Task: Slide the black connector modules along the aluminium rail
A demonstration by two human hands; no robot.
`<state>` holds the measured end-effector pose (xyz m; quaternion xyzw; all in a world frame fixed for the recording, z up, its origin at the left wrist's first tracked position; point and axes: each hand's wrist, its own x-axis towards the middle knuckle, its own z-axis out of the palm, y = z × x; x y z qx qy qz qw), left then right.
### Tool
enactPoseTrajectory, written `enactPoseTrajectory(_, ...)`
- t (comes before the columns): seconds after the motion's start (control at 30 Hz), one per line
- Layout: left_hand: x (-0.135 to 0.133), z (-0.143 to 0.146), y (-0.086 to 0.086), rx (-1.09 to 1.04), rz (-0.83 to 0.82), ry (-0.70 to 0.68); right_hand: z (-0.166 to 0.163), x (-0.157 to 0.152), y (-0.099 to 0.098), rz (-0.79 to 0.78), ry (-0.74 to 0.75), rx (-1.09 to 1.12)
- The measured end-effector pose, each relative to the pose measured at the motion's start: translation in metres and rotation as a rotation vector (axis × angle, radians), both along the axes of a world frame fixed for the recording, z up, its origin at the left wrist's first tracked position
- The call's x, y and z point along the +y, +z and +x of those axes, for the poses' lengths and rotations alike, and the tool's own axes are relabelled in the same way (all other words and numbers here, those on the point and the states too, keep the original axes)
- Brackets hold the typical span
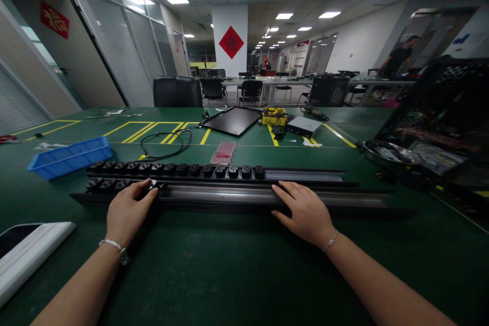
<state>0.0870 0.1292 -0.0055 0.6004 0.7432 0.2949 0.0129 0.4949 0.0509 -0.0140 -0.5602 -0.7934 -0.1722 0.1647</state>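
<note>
In the head view, taking the near rail's (221, 197) middle as the clock's centre and twelve as straight away from the person, this long dark channel with a metallic inner strip runs from nine to three across the green tabletop (214, 275). Its left end stops short of the blue plastic bin (72, 157) at ten; its right end reaches toward the open computer case (431, 112) and the round dish (389, 154) at two. Just beyond, the far rail (305, 177) lies alongside, leaving only a narrow gap; black modules (194, 170) line it from its left end to past its middle, and its right part shows bare metal. Bare tabletop spreads between the forearms at six, while a white-edged device (34, 254) sits near the left forearm at eight. Toward eleven a looped black cable (166, 155) lies behind the far rail, a phone (223, 153) lies at twelve, and a flat black panel (233, 120) is farther out. The left hand (129, 210), at nine on the near rail, has thumb and index finger nearly together, pinching a small black module (158, 186). The right hand (303, 211), toward three, rests ungripped on the near rail, fingers spread and thumb apart.
</note>
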Motion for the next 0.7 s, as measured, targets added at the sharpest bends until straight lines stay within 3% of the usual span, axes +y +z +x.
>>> enactPoseTrajectory(0.7, 0.0013, -0.0023, -0.0041, 0.010, 0.067, -0.060, -0.0005, -0.0007, 0.0006, -0.002, -0.002, -0.006)
